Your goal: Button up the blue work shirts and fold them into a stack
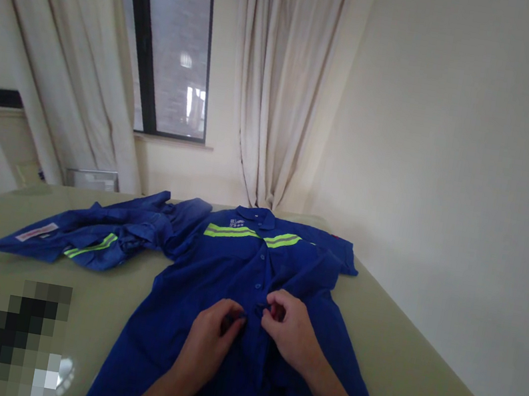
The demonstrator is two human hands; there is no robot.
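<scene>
A blue short-sleeved shirt lies spread on the table, collar away from me, with yellow-green reflective bands across the chest and buttons down the front. Over its lower front, my left hand pinches a bit of the blue cloth between thumb and fingers. Just right of the button line, my right hand is closed on the edge of the shirt front. A small gap separates the two hands. The fingertips partly hide the cloth they grip.
A second blue garment with a reflective strip lies crumpled on the green table, against the shirt's left sleeve. Behind the table stand curtains, a window and a wall on the right. A pixelated patch covers the lower left.
</scene>
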